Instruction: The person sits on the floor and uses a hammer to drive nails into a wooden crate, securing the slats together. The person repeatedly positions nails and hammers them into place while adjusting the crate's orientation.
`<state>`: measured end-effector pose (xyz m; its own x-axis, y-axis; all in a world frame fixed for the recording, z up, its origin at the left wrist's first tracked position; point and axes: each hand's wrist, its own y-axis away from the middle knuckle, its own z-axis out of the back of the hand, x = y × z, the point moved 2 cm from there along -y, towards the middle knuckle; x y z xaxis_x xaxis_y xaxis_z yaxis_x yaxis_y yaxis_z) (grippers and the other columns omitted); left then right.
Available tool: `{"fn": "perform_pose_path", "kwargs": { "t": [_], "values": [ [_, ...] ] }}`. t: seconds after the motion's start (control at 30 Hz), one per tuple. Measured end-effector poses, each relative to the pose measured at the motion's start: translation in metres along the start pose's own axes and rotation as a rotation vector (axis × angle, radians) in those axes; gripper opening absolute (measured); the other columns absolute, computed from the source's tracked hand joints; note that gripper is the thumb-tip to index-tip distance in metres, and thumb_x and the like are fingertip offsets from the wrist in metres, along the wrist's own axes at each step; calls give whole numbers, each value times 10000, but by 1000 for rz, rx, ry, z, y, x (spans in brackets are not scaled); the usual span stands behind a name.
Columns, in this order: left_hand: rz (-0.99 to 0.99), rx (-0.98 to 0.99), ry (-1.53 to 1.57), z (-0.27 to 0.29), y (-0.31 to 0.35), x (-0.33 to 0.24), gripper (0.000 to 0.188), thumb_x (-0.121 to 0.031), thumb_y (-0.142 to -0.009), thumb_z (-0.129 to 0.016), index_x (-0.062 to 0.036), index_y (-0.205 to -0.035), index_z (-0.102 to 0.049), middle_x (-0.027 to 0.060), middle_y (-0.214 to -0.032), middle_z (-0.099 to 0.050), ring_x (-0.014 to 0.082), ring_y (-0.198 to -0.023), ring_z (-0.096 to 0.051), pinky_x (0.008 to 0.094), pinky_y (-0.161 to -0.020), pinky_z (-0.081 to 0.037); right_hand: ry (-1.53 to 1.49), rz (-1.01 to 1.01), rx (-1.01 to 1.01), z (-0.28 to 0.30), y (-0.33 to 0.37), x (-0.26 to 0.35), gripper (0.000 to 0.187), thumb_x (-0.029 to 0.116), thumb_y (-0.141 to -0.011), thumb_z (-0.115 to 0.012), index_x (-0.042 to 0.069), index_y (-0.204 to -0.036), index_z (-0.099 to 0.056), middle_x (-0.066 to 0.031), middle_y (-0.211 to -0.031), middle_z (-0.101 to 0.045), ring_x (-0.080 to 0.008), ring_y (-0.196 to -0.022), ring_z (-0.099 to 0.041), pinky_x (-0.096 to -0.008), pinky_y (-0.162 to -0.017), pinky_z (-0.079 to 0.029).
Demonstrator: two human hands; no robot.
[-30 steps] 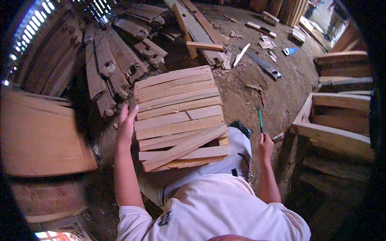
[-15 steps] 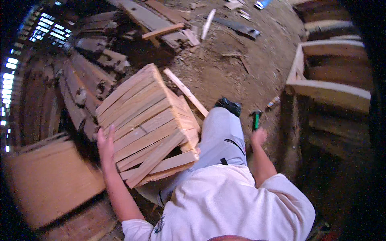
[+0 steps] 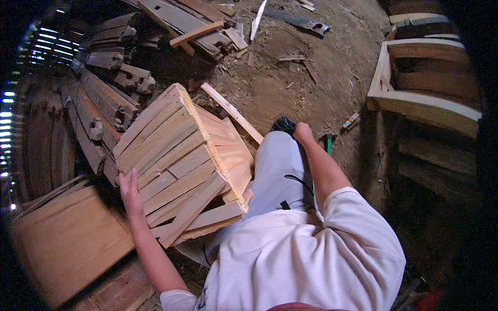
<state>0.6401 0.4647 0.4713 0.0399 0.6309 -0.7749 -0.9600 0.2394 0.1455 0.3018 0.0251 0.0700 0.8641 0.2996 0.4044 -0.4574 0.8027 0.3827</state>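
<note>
Wooden crate (image 3: 181, 166), made of pale slats, tilted up on the lap, left of the grey trouser leg (image 3: 275, 171). Left hand (image 3: 128, 193) flat against the crate's near left side, fingers stretched out and pressed on the slats. Right hand (image 3: 302, 131) curled into a fist beside the knee, on the right of the leg; cannot tell what sits inside the fist. Small hammer (image 3: 328, 142) with a green handle just right of that fist, head up, close to the dirt. Black shoe (image 3: 284, 125) just past the knee, touching the ground. Loose thin slat (image 3: 232, 112) on the dirt beyond the crate, slanting from far left to near right, with its near end close to the knee. White shirt (image 3: 306, 254) filling the near middle. Big flat board (image 3: 67, 243) near left, under the left arm. Dark old planks (image 3: 98, 119) stacked on the left and far left, some with blocks nailed on. More planks and scraps (image 3: 192, 26) heaped far off at the top. Brown dirt floor (image 3: 290, 83) with chips and splinters in the far middle. Open wooden frame (image 3: 425, 78) on the right, well apart from the crate. Small coloured bit (image 3: 351, 122) on the dirt between the hammer and that frame.
</note>
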Motion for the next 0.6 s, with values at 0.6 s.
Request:
{"fn": "perform_pose_path", "kwargs": {
  "t": [0.6],
  "values": [
    [-93, -40, 5, -9, -10, 5, 659, -366, -1004, -645, 84, -1440, -440, 218, -1449, -523, 304, -1347, -480, 390, -1153, -319, -449, 81, -375, 72, -45, 70, 231, 133, -875, -672, 36, -1068, -753, -195, -958, -747, -330, -912, -741, -432, -821, -563]
  ]
}}
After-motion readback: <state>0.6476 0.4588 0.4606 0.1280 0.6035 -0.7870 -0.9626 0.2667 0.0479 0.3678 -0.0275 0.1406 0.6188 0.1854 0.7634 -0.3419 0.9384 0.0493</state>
